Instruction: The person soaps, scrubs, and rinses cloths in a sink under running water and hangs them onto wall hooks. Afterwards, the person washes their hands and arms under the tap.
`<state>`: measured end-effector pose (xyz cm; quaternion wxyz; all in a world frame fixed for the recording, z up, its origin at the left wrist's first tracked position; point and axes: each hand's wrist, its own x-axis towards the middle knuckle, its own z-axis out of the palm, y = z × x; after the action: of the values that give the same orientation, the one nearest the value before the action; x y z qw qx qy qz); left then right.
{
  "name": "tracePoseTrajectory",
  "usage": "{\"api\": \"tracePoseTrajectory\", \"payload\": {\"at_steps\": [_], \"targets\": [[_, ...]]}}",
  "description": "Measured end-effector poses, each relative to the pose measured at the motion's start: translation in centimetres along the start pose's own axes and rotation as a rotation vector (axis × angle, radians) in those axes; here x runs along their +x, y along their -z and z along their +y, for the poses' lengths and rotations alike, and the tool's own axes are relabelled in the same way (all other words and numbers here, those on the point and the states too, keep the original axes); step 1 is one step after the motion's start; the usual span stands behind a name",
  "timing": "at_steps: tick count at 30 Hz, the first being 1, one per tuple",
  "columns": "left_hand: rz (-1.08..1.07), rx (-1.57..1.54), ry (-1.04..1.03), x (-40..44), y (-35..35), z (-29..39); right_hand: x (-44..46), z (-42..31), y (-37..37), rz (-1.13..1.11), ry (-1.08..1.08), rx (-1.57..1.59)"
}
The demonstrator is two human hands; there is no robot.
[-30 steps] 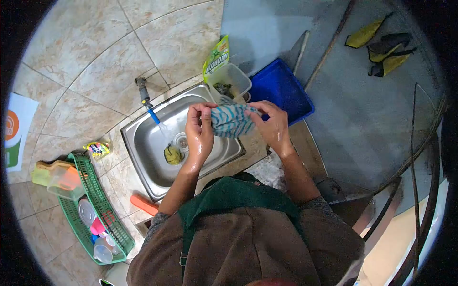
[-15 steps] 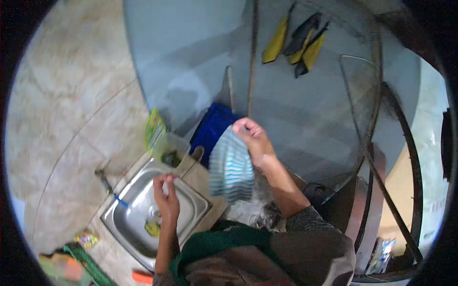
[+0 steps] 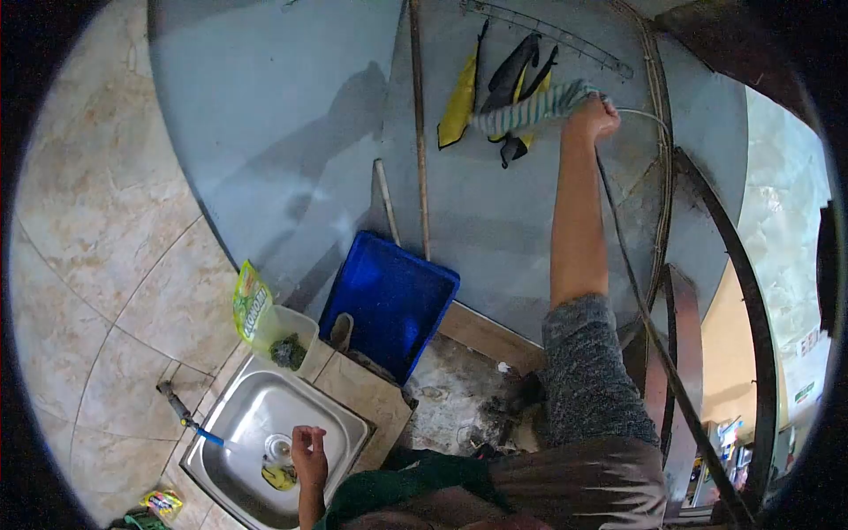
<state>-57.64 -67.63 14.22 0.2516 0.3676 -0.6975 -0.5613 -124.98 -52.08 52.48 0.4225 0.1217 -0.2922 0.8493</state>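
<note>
My right hand [image 3: 594, 118] is raised high at the wall, its fingers closed round one end of a striped cloth [image 3: 530, 109]. Pale with teal and grey stripes, the cloth trails out to the left, partly in front of the yellow-and-black cloths [image 3: 508, 88] hanging on the wall. Over the right side of the steel sink [image 3: 252, 389] is my left hand [image 3: 309, 455], with its fingers curled in and nothing visible in them. Something small and yellow [image 3: 279, 477] lies in the basin beside the drain.
A blue tray [image 3: 389, 300] leans against the wall. By the sink are a clear container [image 3: 296, 327] with a dark scrubber, a green pouch [image 3: 251, 300] and a tap [image 3: 181, 411]. A hook rail [image 3: 548, 35] is on the wall; a thin metal rod [image 3: 649, 327] slants at right.
My right hand has moved up and to the right with the striped cloth, which now swings out sideways instead of hanging down. My left hand stays over the sink, its fingers more curled.
</note>
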Motion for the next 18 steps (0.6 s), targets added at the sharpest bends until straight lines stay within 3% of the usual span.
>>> {"api": "tracePoseTrajectory", "payload": {"at_steps": [3, 5, 7, 10, 12, 14, 16, 18], "targets": [[-0.014, 0.015, 0.074, 0.2, 0.0, -1.3, 1.6, -2.0, -1.2, -0.075, -0.166, 0.399], [-0.014, 0.012, 0.093, 0.4, 0.2, -0.4, 2.4, -3.3, -2.6, -0.105, -0.048, 0.235], [-0.009, 0.043, 0.075, 0.6, 0.8, -1.9, 6.0, -1.8, -4.3, 0.000, 0.405, -0.490], [0.031, 0.058, 0.079, 0.8, 1.5, -2.2, 14.0, 0.3, -5.0, -0.291, 0.220, -0.401], [0.043, 0.185, 0.064, 0.5, 2.2, -0.8, 18.7, 0.9, -4.9, -0.409, 0.511, -1.282], [0.064, 0.141, 0.081, 0.5, 2.8, -2.6, 19.1, 0.2, -5.2, -0.494, 0.675, -1.768], [0.060, 0.170, 0.186, 0.1, 3.2, -2.9, 16.6, -2.2, -5.4, -0.575, 0.720, -1.854], [0.068, 0.125, 0.269, -0.1, 3.5, -4.3, 17.0, -2.0, -5.2, -0.612, 0.732, -1.744]]}}
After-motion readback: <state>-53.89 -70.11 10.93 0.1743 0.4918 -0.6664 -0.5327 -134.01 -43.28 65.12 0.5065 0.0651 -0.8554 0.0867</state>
